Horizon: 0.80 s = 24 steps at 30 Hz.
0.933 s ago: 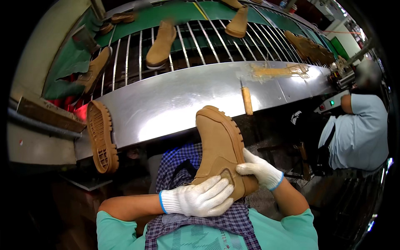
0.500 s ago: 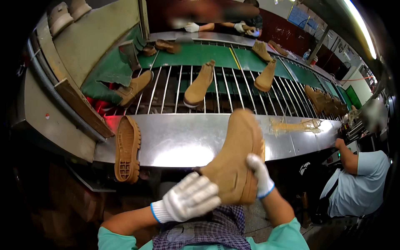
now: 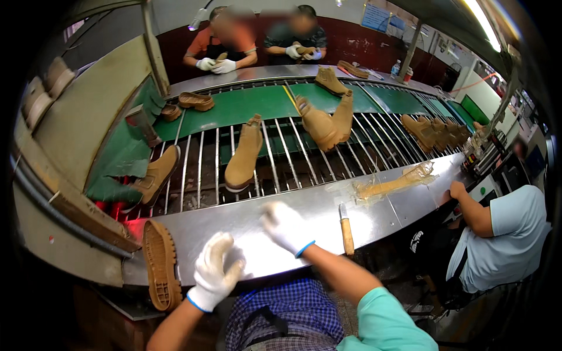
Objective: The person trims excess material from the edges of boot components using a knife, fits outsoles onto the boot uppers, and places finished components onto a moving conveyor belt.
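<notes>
"White knit gloves, blue at the cuffs. What does the left hand (image 3: 215,266) have?"

"Nothing in its grasp. Thumb apart from the bent fingers, clear gap between. Raised over the near edge of the steel desk (image 3: 377,221)."

"Right hand (image 3: 284,227)?"

"Farther out, over the desk, ahead and to the right of the left one. Fingers blurred: cannot tell whether spread or pressed together. Nothing seen in it."

"Position of the sole (image 3: 161,266)?"

"Left of the left hand, near, not touching. Tan, hollow face showing, laid lengthwise at the desk's left end. Nearer end juts past the edge; lugs run along the side toward the hand."

"Boots?"

"One tan boot (image 3: 244,155) on the rollers (image 3: 218,164), beyond the right hand and a little left of it, apart. Toe toward the wearer. Two more boots (image 3: 316,124) farther off and to the right, one partly in front of the other; cannot tell if they touch."

"Knife (image 3: 346,234)?"

"On the desk, right of the right hand, well apart. Wooden handle toward the wearer, blade toward the rollers."
</notes>
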Each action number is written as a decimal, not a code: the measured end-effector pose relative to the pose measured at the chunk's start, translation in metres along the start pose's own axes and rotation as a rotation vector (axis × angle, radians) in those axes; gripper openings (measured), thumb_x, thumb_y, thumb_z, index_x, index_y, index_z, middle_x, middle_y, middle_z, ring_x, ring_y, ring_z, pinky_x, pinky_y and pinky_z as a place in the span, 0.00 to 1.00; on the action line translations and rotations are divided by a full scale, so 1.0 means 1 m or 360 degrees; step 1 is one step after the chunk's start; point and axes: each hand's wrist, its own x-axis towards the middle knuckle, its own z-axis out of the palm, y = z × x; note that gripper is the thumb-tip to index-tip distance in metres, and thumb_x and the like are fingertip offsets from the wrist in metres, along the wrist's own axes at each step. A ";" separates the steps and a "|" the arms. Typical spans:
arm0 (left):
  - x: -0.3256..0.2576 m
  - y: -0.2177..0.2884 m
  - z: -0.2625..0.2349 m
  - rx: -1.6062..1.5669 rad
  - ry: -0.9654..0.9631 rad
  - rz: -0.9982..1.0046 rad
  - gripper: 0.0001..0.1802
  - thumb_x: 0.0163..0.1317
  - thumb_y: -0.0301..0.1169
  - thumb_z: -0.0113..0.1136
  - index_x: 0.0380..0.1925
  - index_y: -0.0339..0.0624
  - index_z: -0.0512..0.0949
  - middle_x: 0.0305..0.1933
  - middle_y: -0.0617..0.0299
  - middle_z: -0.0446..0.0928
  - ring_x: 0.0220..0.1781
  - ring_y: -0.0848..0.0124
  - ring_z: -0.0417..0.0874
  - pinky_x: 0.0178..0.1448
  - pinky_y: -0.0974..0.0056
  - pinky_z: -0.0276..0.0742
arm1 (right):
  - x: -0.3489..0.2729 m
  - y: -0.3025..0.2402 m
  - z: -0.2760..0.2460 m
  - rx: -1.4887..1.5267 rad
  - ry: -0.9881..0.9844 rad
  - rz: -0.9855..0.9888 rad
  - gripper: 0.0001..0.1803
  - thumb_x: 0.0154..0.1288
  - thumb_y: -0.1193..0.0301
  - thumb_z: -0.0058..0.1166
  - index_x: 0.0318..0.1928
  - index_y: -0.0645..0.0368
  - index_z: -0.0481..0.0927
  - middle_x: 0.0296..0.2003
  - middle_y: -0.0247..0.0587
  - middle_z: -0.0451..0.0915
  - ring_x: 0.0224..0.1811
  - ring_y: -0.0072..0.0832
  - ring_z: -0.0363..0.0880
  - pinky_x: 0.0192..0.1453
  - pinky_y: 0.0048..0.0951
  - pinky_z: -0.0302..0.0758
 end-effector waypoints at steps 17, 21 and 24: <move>0.283 -0.148 0.176 0.0048 -0.0116 -0.1129 0.53 0.53 0.49 0.80 0.75 0.38 0.66 0.64 0.41 0.83 0.64 0.45 0.86 0.69 0.50 0.80 | 0.044 0.021 0.006 0.0638 -0.0056 0.0156 0.15 0.79 0.57 0.53 0.50 0.52 0.84 0.47 0.49 0.87 0.50 0.51 0.87 0.56 0.49 0.83; 0.282 -0.189 0.165 -0.0626 -0.0136 -0.0959 0.33 0.60 0.41 0.77 0.61 0.35 0.80 0.53 0.51 0.88 0.51 0.55 0.90 0.55 0.54 0.85 | 0.043 0.015 0.003 0.0676 -0.0127 0.0168 0.15 0.79 0.57 0.52 0.51 0.53 0.84 0.47 0.50 0.87 0.50 0.51 0.86 0.57 0.50 0.82; 0.266 -0.184 0.143 -0.1251 -0.0123 -0.1203 0.26 0.67 0.38 0.72 0.62 0.38 0.80 0.50 0.57 0.87 0.45 0.63 0.89 0.50 0.57 0.86 | 0.048 0.022 0.005 0.0735 -0.0034 0.0137 0.16 0.79 0.57 0.52 0.51 0.54 0.84 0.47 0.50 0.87 0.50 0.52 0.86 0.57 0.51 0.82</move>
